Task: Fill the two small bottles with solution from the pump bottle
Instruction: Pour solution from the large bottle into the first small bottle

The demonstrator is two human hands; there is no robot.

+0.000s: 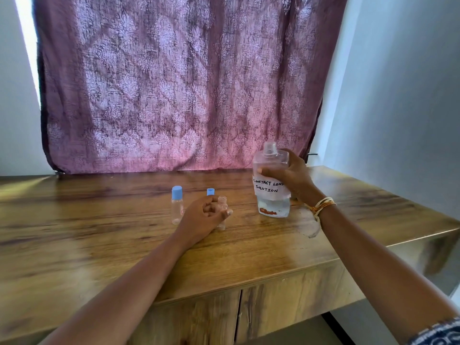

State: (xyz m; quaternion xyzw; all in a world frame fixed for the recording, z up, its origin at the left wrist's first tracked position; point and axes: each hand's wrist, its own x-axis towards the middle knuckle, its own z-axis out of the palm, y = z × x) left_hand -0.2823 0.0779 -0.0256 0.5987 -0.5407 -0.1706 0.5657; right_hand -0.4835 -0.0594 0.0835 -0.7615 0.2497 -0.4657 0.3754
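Right hand [286,179]: fingers wrapped round uncapped pump bottle [271,180]. Left hand [205,215]: fingers curled round open small bottle [222,212] on table [99,220]. Capped small bottle [177,205] stands beside.

Backlit purple curtain [184,83] — wooden table [99,220], pale walls [403,95].

- Wooden table [104,220]: grain top, cabinet doors below front edge.
- Capped small bottle [177,207]: upright, blue cap, L of centre.
- Open small bottle [222,215]: upright on top.
- Loose blue cap [210,191]: just behind open bottle.
- Solution bottle [272,180]: R side; base contact w/ top unclear.
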